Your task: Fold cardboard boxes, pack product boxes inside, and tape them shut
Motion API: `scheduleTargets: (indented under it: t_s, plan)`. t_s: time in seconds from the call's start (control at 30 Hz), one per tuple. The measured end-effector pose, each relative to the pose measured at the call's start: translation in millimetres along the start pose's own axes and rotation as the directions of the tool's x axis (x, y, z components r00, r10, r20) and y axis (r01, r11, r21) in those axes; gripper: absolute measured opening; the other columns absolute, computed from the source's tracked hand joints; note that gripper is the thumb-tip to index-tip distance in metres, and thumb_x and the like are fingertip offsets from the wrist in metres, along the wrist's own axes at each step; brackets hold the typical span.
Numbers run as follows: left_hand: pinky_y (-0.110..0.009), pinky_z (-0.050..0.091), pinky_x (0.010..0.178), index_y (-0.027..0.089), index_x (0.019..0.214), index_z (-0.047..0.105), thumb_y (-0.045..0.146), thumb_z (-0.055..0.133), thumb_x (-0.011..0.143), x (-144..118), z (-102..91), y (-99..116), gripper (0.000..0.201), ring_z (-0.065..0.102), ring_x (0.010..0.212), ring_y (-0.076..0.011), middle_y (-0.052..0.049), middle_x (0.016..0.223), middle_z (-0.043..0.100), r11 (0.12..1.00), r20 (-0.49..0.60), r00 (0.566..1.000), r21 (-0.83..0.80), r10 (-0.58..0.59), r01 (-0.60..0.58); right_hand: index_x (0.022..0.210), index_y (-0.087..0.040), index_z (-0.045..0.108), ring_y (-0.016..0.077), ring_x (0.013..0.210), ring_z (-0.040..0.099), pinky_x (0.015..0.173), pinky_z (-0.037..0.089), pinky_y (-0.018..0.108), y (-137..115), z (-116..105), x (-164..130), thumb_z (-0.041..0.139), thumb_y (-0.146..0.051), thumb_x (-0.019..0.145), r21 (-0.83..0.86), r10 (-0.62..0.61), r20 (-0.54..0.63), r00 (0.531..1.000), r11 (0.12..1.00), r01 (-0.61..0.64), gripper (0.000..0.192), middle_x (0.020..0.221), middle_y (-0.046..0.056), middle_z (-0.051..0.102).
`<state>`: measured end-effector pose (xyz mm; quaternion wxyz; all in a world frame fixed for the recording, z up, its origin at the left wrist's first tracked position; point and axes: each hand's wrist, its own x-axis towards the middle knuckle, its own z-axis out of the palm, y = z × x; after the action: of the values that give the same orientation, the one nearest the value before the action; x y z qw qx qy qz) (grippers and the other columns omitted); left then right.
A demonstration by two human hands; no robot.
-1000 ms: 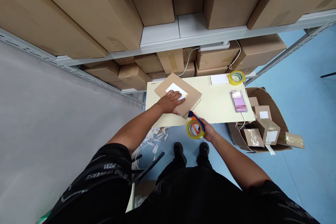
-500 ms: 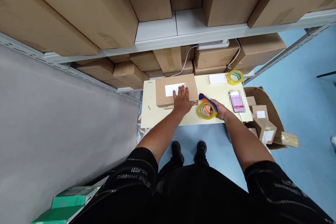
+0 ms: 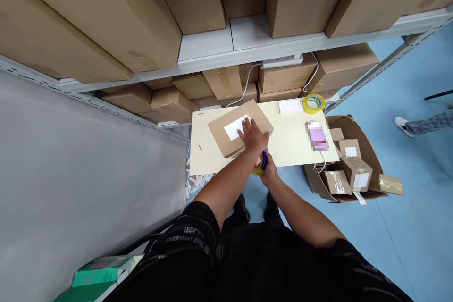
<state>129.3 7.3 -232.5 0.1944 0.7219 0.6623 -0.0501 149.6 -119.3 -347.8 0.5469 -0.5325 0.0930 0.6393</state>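
A flat cardboard box point(image 3: 220, 133) lies turned at an angle on the cream tabletop point(image 3: 293, 144), with a white label point(image 3: 231, 130) on its upper face. My left hand point(image 3: 255, 138) rests on the box's right part, fingers stretched out and partly over the label. At the box's near right edge, my right hand point(image 3: 271, 171) grips a tape dispenser point(image 3: 262, 164) with blue and orange parts and a yellowish tape roll. My left hand and wrist hide part of the dispenser, so whether its tape touches the box is unclear.
A spare tape roll point(image 3: 313, 103), a stack of white labels point(image 3: 290, 106) and a phone point(image 3: 317, 136) lie on the table's right side. A large carton point(image 3: 370, 151) of small parcels stands right of the table. Boxes fill the shelf point(image 3: 208, 47) above. Another person's leg point(image 3: 430, 123) shows far right.
The box has turned counterclockwise on the table under my left hand. My right hand has brought the tape dispenser left, to the box's near edge. A person's leg has appeared at right.
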Motion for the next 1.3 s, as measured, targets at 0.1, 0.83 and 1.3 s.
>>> scheduleTargets:
  t_s: [0.1, 0.83, 1.3]
  plan:
    - [-0.060, 0.024, 0.128, 0.015, 0.167, 0.029, 0.067, 0.058, 0.090, 3.2, -28.2, -29.8, 0.097, 0.008, 0.166, -0.0373, -0.018, 0.179, 0.005, 0.968, 0.206, 0.951, 0.050, 0.231, -0.246, 0.121, -0.027, 0.071, 0.0245, 0.105, 0.077, 0.089, 0.064, 0.037, -27.3, -3.8, 10.9, 0.050, -0.058, 0.099, -0.040, 0.013, 0.017, 1.000, 0.999, -0.013, 0.043, 0.105, 0.002, 0.083]
    - [-0.054, 0.004, 0.132, 0.015, 0.172, 0.018, 0.074, 0.063, 0.085, 33.9, -43.4, -170.2, 0.114, 0.015, 0.165, -0.0372, -0.017, 0.177, 0.019, 0.477, 0.267, 0.523, 0.220, 0.809, -0.851, 0.108, -0.020, 0.071, 0.0220, 0.078, 0.076, 0.079, 0.066, 0.038, -151.0, 16.2, 42.1, 0.056, -0.053, 0.103, -0.375, 0.265, 0.103, 0.959, 0.903, -0.210, 0.037, 0.088, 0.006, 0.081]
    - [-0.067, -0.011, 0.128, 0.029, 0.173, 0.011, 0.080, 0.059, 0.085, 9.1, -23.4, -107.0, 0.113, -0.001, 0.166, -0.0364, -0.007, 0.180, 0.011, 0.871, 0.098, 0.881, 0.137, 0.462, -0.472, 0.099, -0.020, 0.080, 0.0306, 0.090, 0.081, 0.080, 0.066, 0.039, 21.0, -95.8, -72.2, 0.073, -0.061, 0.089, -0.337, 0.157, -0.054, 0.986, 0.927, -0.166, 0.042, 0.097, 0.012, 0.084]
